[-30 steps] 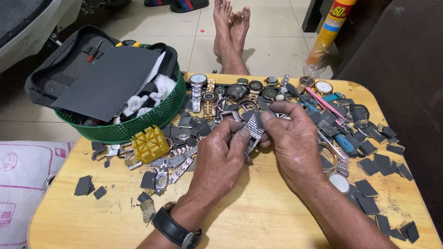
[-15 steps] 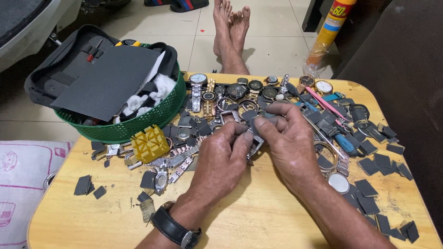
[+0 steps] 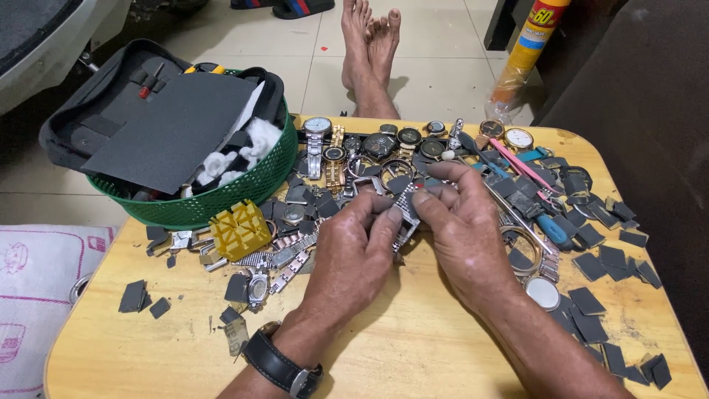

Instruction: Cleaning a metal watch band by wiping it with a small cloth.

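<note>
Both hands meet over the middle of a wooden table [image 3: 413, 347]. My left hand [image 3: 354, 251], with a black wristwatch [image 3: 277, 363] on its wrist, pinches a metal watch bracelet [image 3: 405, 210] between thumb and fingers. My right hand [image 3: 461, 229] grips the same bracelet from the right, its fingertips pressed on the links. The bracelet's lower end hangs between the two hands. Around them lie many watches [image 3: 317, 133], loose bracelets [image 3: 292, 255] and small dark grey pads [image 3: 591, 262].
A green basket [image 3: 221, 196] at the back left holds a black tool case [image 3: 155, 118] and white cotton. A yellow watch holder block [image 3: 240, 229] sits in front of it. A spray can [image 3: 528, 48] stands on the floor behind. Someone's bare feet [image 3: 369, 37] rest beyond the table.
The bracelet has shifted slightly in my fingers as both hands work it; the hands stay over the same spot on the table.
</note>
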